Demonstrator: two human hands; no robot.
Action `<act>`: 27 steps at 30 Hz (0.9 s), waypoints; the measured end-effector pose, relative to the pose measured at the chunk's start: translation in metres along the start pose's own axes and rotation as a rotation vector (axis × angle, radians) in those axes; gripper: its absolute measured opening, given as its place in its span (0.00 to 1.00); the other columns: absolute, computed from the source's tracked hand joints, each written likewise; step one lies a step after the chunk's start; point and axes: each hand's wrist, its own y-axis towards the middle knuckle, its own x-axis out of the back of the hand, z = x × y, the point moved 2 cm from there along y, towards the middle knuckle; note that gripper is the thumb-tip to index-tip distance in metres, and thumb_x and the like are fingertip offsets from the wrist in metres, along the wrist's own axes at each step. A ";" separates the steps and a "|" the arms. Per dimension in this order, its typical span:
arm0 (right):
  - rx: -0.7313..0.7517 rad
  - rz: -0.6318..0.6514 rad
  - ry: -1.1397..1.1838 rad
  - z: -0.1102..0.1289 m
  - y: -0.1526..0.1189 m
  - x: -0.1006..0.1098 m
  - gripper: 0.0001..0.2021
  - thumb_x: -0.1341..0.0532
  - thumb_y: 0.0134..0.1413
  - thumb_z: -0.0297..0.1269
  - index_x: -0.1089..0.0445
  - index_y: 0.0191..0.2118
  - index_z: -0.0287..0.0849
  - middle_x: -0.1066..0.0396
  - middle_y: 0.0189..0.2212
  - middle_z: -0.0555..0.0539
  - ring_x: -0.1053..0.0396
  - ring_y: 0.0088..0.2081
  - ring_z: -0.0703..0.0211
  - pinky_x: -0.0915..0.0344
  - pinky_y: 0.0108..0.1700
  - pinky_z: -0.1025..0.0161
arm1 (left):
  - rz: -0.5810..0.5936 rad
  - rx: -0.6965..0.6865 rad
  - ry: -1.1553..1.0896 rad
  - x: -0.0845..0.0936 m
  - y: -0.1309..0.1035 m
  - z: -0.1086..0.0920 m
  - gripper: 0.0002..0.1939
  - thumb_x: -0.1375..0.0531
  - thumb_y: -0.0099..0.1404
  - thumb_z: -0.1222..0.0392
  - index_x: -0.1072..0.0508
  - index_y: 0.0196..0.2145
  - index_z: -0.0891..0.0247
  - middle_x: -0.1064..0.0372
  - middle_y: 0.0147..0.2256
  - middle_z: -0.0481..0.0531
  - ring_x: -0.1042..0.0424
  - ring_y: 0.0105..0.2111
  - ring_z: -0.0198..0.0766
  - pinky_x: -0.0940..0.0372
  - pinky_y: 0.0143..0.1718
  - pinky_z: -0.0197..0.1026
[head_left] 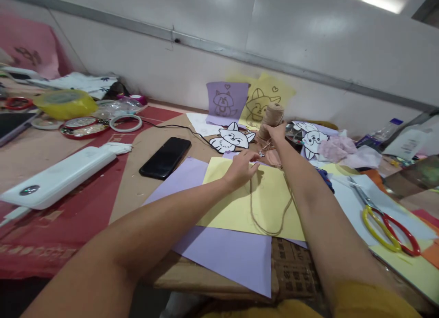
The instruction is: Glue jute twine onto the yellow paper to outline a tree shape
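My right hand (pixel 277 132) is wrapped round the lower part of a spool of brown twine (pixel 273 113), which stands tilted on the table. A loop of twine (pixel 254 212) hangs from my left hand across a yellow sheet of paper (pixel 219 208) and runs back up beside my right forearm. Just above that sheet, my left hand (pixel 240 169) is closed with bent fingers on the twine; its exact grip is partly hidden. Purple paper (pixel 233 258) lies under the yellow sheet. Beyond my left hand rests a white fox cutout (pixel 235 138).
A black phone (pixel 166 158) and a white power bank (pixel 61 176) lie on the left. Scissors with yellow and red handles (pixel 391 229) rest on the right. Purple (pixel 226 103) and yellow (pixel 262 98) drawings lean against the wall. A yellow tape roll (pixel 65 104) sits far left.
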 end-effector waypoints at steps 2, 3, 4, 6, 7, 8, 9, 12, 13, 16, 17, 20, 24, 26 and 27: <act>-0.028 -0.014 0.012 -0.004 0.002 0.001 0.39 0.25 0.52 0.40 0.38 0.66 0.33 0.25 0.57 0.31 0.24 0.58 0.46 0.30 0.61 0.54 | 0.009 0.007 0.003 0.000 0.000 0.000 0.07 0.37 0.69 0.67 0.22 0.44 0.60 0.22 0.44 0.58 0.24 0.48 0.48 0.30 0.52 0.52; -0.041 -0.021 0.012 -0.007 0.002 0.004 0.37 0.25 0.52 0.41 0.36 0.64 0.34 0.24 0.57 0.33 0.24 0.57 0.47 0.30 0.61 0.54 | 0.011 0.012 0.005 0.000 0.001 0.000 0.07 0.37 0.69 0.67 0.23 0.44 0.60 0.22 0.44 0.58 0.24 0.49 0.49 0.30 0.52 0.52; -0.052 -0.033 0.009 -0.009 0.003 0.007 0.36 0.25 0.52 0.41 0.35 0.63 0.35 0.24 0.57 0.34 0.24 0.58 0.47 0.29 0.61 0.54 | 0.012 0.016 0.007 0.000 0.001 0.000 0.07 0.37 0.69 0.67 0.23 0.44 0.60 0.22 0.44 0.58 0.24 0.49 0.49 0.30 0.52 0.52; -0.080 -0.064 -0.010 -0.013 0.004 0.015 0.37 0.24 0.50 0.40 0.35 0.63 0.36 0.25 0.58 0.33 0.25 0.59 0.46 0.30 0.62 0.53 | 0.013 0.022 0.008 -0.001 0.001 0.001 0.07 0.37 0.69 0.66 0.23 0.44 0.58 0.22 0.44 0.57 0.24 0.50 0.49 0.30 0.52 0.53; -0.095 -0.078 -0.021 -0.015 0.004 0.019 0.38 0.23 0.50 0.40 0.36 0.64 0.35 0.26 0.60 0.31 0.26 0.60 0.45 0.31 0.63 0.52 | 0.012 0.024 0.007 -0.001 0.001 0.001 0.07 0.37 0.69 0.66 0.23 0.44 0.57 0.22 0.44 0.57 0.24 0.50 0.50 0.30 0.52 0.53; -0.110 -0.087 -0.032 -0.017 0.004 0.023 0.40 0.23 0.49 0.40 0.36 0.65 0.34 0.27 0.61 0.30 0.26 0.61 0.43 0.31 0.64 0.51 | 0.012 0.026 0.007 -0.001 0.001 0.001 0.08 0.37 0.69 0.65 0.23 0.44 0.57 0.22 0.44 0.56 0.24 0.50 0.50 0.30 0.51 0.53; -0.124 -0.090 -0.041 -0.018 0.005 0.026 0.41 0.22 0.49 0.40 0.37 0.66 0.33 0.28 0.61 0.29 0.27 0.62 0.42 0.31 0.65 0.50 | 0.013 0.026 0.007 -0.001 0.001 0.001 0.08 0.38 0.69 0.65 0.24 0.44 0.56 0.22 0.44 0.56 0.24 0.50 0.49 0.30 0.51 0.54; -0.146 -0.069 -0.059 -0.018 0.003 0.031 0.42 0.21 0.50 0.40 0.36 0.67 0.33 0.28 0.62 0.30 0.27 0.62 0.42 0.30 0.64 0.48 | 0.016 0.026 0.017 -0.001 0.001 0.002 0.08 0.38 0.68 0.65 0.24 0.43 0.56 0.22 0.43 0.55 0.24 0.49 0.50 0.30 0.50 0.53; -0.149 -0.059 -0.062 -0.017 0.002 0.032 0.39 0.22 0.53 0.41 0.34 0.67 0.34 0.27 0.62 0.33 0.27 0.61 0.43 0.29 0.64 0.47 | 0.016 0.028 0.023 -0.001 0.002 0.002 0.07 0.38 0.68 0.66 0.24 0.43 0.56 0.22 0.42 0.55 0.24 0.48 0.50 0.30 0.50 0.53; -0.166 -0.034 -0.076 -0.011 -0.003 0.035 0.24 0.31 0.68 0.44 0.29 0.64 0.41 0.27 0.61 0.39 0.25 0.57 0.47 0.25 0.59 0.44 | 0.011 0.032 0.044 -0.001 0.003 0.004 0.07 0.38 0.67 0.66 0.24 0.42 0.58 0.23 0.41 0.55 0.25 0.47 0.49 0.30 0.50 0.52; -0.176 -0.030 -0.084 -0.008 -0.006 0.038 0.22 0.33 0.70 0.45 0.29 0.63 0.42 0.27 0.61 0.40 0.25 0.57 0.47 0.24 0.57 0.44 | 0.009 0.033 0.050 -0.002 0.003 0.005 0.07 0.38 0.67 0.66 0.24 0.42 0.58 0.24 0.41 0.55 0.25 0.46 0.48 0.30 0.50 0.51; -0.218 -0.037 -0.116 0.000 -0.015 0.048 0.22 0.34 0.71 0.46 0.29 0.64 0.43 0.28 0.62 0.40 0.25 0.57 0.47 0.24 0.57 0.43 | 0.011 0.035 0.062 -0.002 0.003 0.006 0.09 0.38 0.67 0.67 0.23 0.44 0.59 0.24 0.41 0.55 0.25 0.46 0.48 0.31 0.51 0.50; -0.250 -0.047 -0.144 0.011 -0.034 0.070 0.34 0.29 0.63 0.40 0.36 0.70 0.37 0.36 0.68 0.30 0.32 0.66 0.38 0.32 0.66 0.41 | 0.013 0.036 0.074 -0.002 0.004 0.007 0.10 0.38 0.67 0.67 0.23 0.45 0.61 0.26 0.41 0.56 0.26 0.46 0.49 0.31 0.51 0.50; -0.211 -0.035 -0.134 0.017 -0.048 0.084 0.43 0.28 0.58 0.36 0.44 0.74 0.30 0.41 0.70 0.23 0.38 0.70 0.35 0.39 0.70 0.45 | 0.011 0.032 0.078 -0.002 0.004 0.006 0.11 0.39 0.67 0.67 0.22 0.46 0.61 0.26 0.42 0.57 0.26 0.46 0.49 0.31 0.51 0.51; -0.176 -0.022 -0.124 0.020 -0.056 0.091 0.44 0.29 0.57 0.36 0.45 0.75 0.29 0.43 0.70 0.22 0.40 0.71 0.35 0.41 0.71 0.47 | 0.009 0.031 0.081 -0.002 0.005 0.005 0.11 0.39 0.66 0.67 0.22 0.46 0.60 0.26 0.42 0.57 0.26 0.46 0.49 0.31 0.51 0.51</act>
